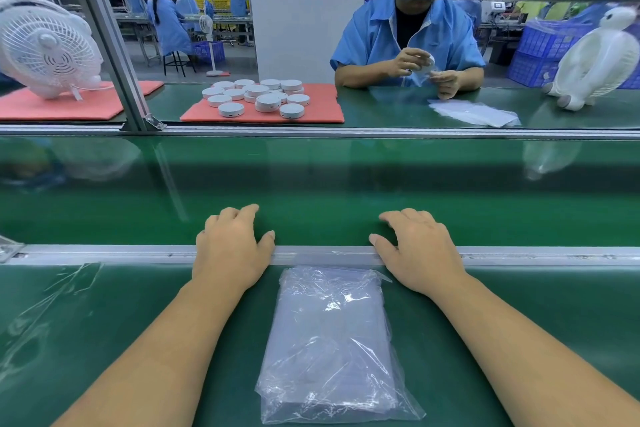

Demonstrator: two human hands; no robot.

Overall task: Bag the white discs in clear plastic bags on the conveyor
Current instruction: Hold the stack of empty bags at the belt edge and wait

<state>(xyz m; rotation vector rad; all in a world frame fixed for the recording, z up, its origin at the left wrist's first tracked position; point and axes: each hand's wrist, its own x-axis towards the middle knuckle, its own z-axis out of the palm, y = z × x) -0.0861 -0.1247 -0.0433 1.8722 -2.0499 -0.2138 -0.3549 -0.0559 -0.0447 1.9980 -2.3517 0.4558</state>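
Both hands lie palm down over the metal rail point(104, 253) that separates the near green surface point(519, 305) from the conveyor belt point(311, 177). The left hand point(232, 250) has its grip apart, the fingers spread and resting on the belt edge, holding nothing. The right hand point(419, 250) is the same, fingers spread and empty. Between the two forearms, a pack of clear plastic bags point(332, 347) lies flat on the near surface, its top edge just beside the rail. The white discs point(258, 97) are well apart from the hands, in a group on a pink mat point(325, 111) on the far side of the belt, some stacked on others. Beside the mat, a person in a blue coat point(374, 35) holds a white object with both hands. A white fan point(48, 45) stands at far left on another pink mat
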